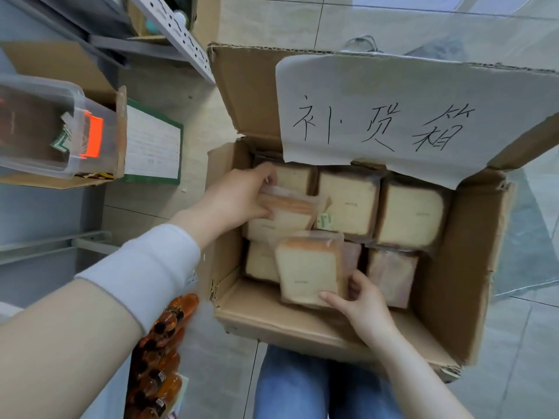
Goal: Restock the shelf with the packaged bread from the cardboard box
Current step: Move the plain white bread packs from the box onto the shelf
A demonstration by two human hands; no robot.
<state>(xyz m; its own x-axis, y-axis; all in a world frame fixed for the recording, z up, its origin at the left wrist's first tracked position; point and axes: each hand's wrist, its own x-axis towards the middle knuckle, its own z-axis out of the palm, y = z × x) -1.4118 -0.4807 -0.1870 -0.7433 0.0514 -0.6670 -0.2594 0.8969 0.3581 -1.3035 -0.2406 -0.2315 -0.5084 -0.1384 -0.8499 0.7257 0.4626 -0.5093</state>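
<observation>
The box point(459, 267) stands open on the tiled floor point(514, 343) beside the grey shelf point(36, 213). Its far flap point(242, 95) is raised and carries a paper sign point(393, 86) with handwritten characters. Inside lie packs point(411, 213) of sliced bread in clear bags, set close together in rows, some flat and some leaning. The left grip point(239, 198) reaches into the box's left side and is clamped on the upper pack point(287, 213), with fingers curled over its top edge and the thumb beneath. That pack is tilted above the ones under it. The right grip point(360, 300) is clamped on the lower pack point(308, 267) near the box's front wall, thumb across the pack's bottom corner and fingers behind it. This pack is tipped up, with its crust edge toward the upper pack. Both held packs are inside the box. On the shelf sits a clear bin point(45, 125) with an orange latch, resting in a cardboard tray, and a printed sheet point(154, 143) with a green border lies on the floor beside it. Orange bottles point(163, 343) show under the left sleeve, and jeans point(302, 388) show below the box.
</observation>
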